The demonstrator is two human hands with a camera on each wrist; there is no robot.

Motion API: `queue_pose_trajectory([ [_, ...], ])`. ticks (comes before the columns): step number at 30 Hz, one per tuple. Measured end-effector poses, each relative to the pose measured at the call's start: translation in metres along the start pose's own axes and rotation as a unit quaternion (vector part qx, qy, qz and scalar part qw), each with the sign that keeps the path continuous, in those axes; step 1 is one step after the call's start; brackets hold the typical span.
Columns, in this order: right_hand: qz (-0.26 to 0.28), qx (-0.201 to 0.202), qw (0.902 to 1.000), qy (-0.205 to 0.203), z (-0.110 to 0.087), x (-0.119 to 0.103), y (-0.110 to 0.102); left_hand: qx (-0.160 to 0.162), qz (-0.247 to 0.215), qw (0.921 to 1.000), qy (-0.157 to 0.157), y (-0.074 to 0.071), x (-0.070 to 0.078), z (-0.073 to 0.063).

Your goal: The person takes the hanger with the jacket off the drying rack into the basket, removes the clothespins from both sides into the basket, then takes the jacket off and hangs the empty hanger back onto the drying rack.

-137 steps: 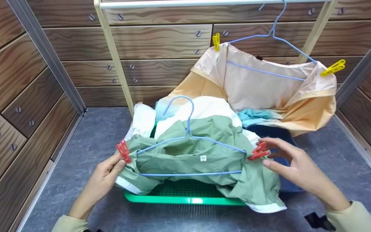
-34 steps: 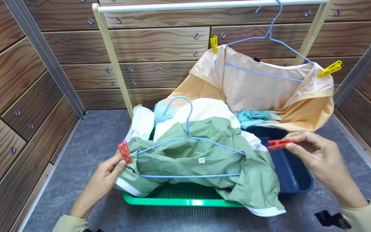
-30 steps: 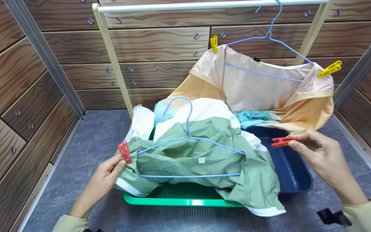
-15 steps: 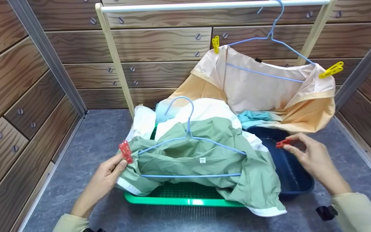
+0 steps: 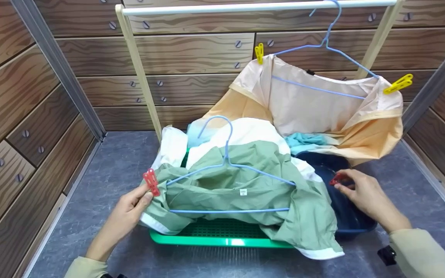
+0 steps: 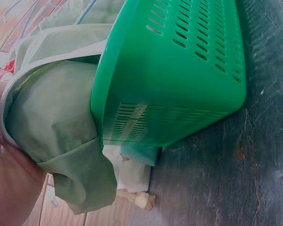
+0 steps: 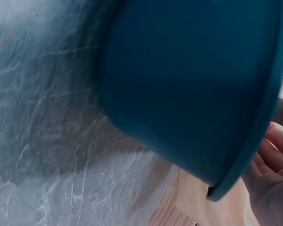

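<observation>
My left hand point(image 5: 128, 208) pinches the shoulder cloth of a green shirt point(image 5: 245, 200), right at the lower end of a red clothespin point(image 5: 151, 182). A blue hanger point(image 5: 226, 164) lies in the shirt's neck, hook up. My right hand point(image 5: 365, 193) pinches another red clothespin point(image 5: 335, 179) between thumb and fingers over the navy basin point(image 5: 355, 231). Under the shirt sits a green perforated basket point(image 5: 222, 241), whose side fills much of the left wrist view. The basin's outer wall point(image 7: 193, 84) fills the right wrist view and partly covers the right hand there.
White cloth point(image 5: 242, 129) lies behind the green shirt. A beige and orange garment point(image 5: 307, 104) hangs at the back on a hanger from the rack's white bar point(image 5: 222, 8), with yellow clothespins point(image 5: 398, 84) at its shoulders. Wood-patterned walls enclose the dark table.
The right red clothespin, earlier at the right end of the shirt's hanger, has come away in my right hand and moved right, then down over the basin. My left hand keeps its place.
</observation>
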State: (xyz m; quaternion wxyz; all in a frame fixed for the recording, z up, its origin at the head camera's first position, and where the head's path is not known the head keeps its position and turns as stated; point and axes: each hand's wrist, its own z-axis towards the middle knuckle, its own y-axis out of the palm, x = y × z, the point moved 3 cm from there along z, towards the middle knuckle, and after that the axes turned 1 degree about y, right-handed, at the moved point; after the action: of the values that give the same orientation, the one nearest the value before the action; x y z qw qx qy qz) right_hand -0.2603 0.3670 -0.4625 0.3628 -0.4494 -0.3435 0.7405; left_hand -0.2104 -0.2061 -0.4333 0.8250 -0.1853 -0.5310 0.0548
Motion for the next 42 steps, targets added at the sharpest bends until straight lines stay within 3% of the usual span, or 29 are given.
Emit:
queue_pose_trajectory([
  [6,-0.044,-0.024,0.9986,-0.020,-0.002,0.003,0.008,-0.001,-0.002,1.0000,0.002,0.001,0.001,0.000],
  [13,-0.043,-0.039,0.9981,-0.019,-0.003,0.006,0.011,-0.001,-0.001,1.0000,-0.002,0.000,0.002,0.000],
  [24,-0.042,0.022,0.9976,-0.050,-0.010,-0.007,0.004,0.003,0.000,1.0000,0.001,0.001,0.002,-0.001],
  [35,-0.015,0.090,0.9902,-0.106,-0.008,-0.064,-0.032,0.009,0.003,0.9999,0.007,0.000,-0.001,-0.002],
  [42,0.016,0.095,0.9847,-0.145,-0.008,-0.108,-0.048,0.003,0.002,0.9999,0.012,0.001,-0.002,-0.001],
])
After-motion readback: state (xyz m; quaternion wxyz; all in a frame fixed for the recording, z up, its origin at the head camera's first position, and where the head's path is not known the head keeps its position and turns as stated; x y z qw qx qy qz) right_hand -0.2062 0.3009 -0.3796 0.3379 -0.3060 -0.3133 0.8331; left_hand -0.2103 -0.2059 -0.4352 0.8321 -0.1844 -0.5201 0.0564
